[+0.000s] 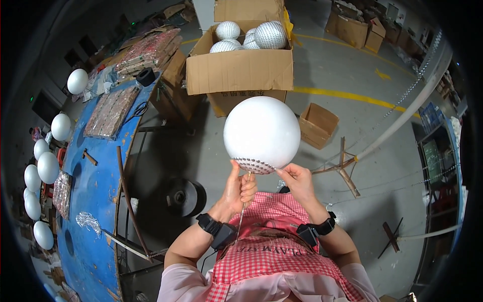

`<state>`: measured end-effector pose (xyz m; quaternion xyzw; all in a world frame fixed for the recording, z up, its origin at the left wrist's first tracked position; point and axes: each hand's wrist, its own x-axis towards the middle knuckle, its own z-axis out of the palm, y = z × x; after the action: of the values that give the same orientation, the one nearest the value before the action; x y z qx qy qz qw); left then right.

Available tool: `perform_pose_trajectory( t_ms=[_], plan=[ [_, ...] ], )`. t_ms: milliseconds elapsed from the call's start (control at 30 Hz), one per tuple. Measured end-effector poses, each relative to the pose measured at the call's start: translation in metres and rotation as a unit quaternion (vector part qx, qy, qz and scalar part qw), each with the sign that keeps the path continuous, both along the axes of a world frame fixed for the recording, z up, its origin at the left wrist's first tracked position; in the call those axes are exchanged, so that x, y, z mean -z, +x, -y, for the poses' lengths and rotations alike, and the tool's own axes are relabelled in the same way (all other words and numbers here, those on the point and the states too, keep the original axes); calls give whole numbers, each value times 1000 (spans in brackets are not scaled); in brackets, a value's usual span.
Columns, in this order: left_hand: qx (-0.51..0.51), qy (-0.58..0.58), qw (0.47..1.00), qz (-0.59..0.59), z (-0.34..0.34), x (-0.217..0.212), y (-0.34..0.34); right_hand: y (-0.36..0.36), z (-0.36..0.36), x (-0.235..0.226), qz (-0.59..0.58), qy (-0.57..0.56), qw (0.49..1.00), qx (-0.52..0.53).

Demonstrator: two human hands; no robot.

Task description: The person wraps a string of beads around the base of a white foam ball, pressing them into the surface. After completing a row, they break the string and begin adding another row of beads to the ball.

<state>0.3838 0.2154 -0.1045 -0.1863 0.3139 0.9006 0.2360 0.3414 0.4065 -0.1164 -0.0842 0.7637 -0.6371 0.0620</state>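
A large smooth white ball (261, 126) is held up in front of me. Rows of small silvery beads (254, 166) wrap round its underside. My left hand (240, 186) is closed round a thin rod (242, 216) below the ball, its thumb raised against the beaded part. At the ball's lower right, my right hand (298, 180) pinches at the edge of the bead rows, where the string of beads ends at my fingertips. The short piece between these fingers is mostly hidden.
Ahead stands a cardboard box (241, 70) with several beaded balls. To the left is a blue table (95, 176) with wrapped packs and a black tape roll (145, 76); white balls (48, 167) line its far side. A wooden-footed stand (347, 166) and small open carton (318, 126) are at right.
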Motion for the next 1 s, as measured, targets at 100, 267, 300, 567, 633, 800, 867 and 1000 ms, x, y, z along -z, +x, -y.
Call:
perform_pose_trajectory(
  t_ms=[100,267,300,567,633,800,867,1000],
  plan=[
    [15,43,999,-1,2,8,-3,3,5,3,-20,-1,1000,-2],
    [105,-63,990,-75,2,5,-13,9,4,3,145,-126,981,6],
    [102,-62,990,-74,-1,1,-14,9,1,6,145,-125,981,3],
    [190,-281,924,-178,-13,-34,-31,11,-17,28,23,-245,968,53],
    [197,-265,929,-166,-21,-47,-34,3,-25,25,28,-268,962,49],
    [174,-278,909,-255,-38,-79,-35,-11,-34,11,-19,-372,928,15],
    [159,-280,908,-269,-42,-80,-33,-13,-37,9,-19,-383,923,24],
    [108,-236,931,-256,-31,-81,-38,-9,-40,2,-61,-367,928,16]
  ],
)
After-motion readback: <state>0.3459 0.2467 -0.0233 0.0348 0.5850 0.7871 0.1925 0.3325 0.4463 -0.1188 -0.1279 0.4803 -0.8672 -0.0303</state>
